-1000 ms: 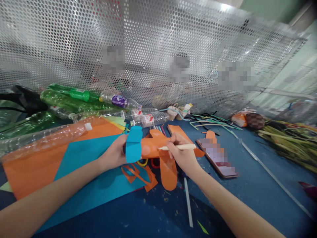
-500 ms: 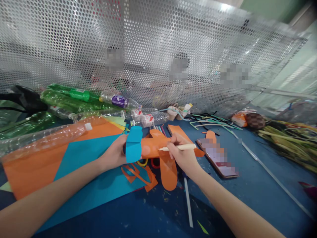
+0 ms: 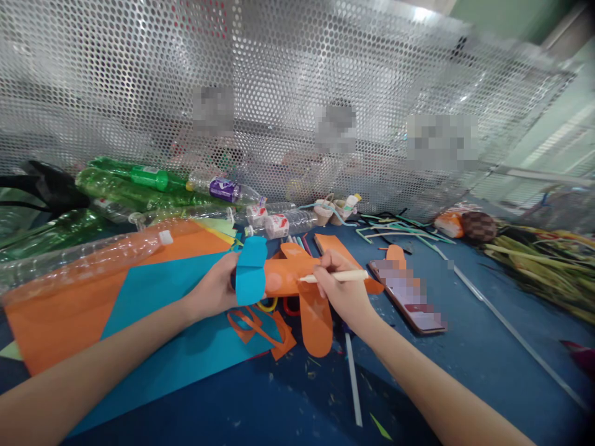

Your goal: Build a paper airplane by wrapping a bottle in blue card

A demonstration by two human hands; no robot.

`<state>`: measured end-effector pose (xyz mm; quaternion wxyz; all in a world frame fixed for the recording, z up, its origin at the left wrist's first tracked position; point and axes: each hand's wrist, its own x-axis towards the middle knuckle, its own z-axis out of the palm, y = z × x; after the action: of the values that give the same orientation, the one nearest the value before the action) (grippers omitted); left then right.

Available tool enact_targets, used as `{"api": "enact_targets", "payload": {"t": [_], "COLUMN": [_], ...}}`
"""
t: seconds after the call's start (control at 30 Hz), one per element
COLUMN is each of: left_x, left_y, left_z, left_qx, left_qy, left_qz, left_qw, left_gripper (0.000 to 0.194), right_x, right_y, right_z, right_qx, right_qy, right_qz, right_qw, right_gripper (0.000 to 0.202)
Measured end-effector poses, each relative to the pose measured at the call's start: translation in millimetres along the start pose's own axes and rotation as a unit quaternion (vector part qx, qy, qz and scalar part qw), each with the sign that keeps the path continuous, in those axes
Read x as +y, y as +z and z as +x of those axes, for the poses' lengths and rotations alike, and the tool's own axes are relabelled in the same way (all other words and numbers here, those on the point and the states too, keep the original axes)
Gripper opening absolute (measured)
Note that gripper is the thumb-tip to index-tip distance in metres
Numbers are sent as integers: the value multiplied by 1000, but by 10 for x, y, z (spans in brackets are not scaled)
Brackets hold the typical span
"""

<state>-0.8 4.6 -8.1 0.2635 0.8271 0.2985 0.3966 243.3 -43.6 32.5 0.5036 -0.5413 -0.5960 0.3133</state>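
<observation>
An orange paper airplane model [image 3: 283,272], with rounded wings and a blue paper band [image 3: 251,271] round one end, is held above the table. My left hand [image 3: 217,286] grips it at the blue end; the fingertips are hidden behind the band. In my right hand [image 3: 341,291] is a cream-coloured marker pen [image 3: 348,275], its tip touching the orange body near the wing. Pale star shapes show on the near wing [image 3: 317,322], and a pale round spot is on the body. Scissors with yellow and red handles [image 3: 292,306] lie partly hidden beneath.
Blue [image 3: 186,353] and orange paper sheets [image 3: 56,322] and orange scraps [image 3: 282,337] lie on the left. Plastic bottles [image 3: 149,178] line the back, before a perforated metal screen [image 3: 279,80]. A phone [image 3: 409,297], thin strips [image 3: 395,226] and dry leaves [image 3: 543,266] lie right.
</observation>
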Motion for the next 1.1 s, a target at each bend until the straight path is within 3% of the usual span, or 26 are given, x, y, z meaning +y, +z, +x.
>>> {"api": "enact_targets", "payload": {"t": [0.23, 0.5, 0.87, 1.1], "left_x": [21, -4, 14, 15], "left_y": [-5, -6, -1, -5], "left_z": [-1, -11, 3, -4], "left_qx": [-4, -7, -4, -7], "left_qy": [2, -11, -21, -22], "left_qz": [10, 2, -4, 2], "left_qw": [1000, 1000, 1000, 1000], "left_gripper": [35, 35, 40, 40], "right_x": [9, -117, -46, 21], "right_y": [5, 6, 26, 36], "right_z": [5, -22, -18, 4], "right_qx": [0, 2, -42, -11], "right_qy": [-3, -20, -20, -25], "right_qz": [-4, 72, 40, -5], "right_qw": [1000, 997, 998, 1000], "right_gripper": [24, 30, 15, 24]}}
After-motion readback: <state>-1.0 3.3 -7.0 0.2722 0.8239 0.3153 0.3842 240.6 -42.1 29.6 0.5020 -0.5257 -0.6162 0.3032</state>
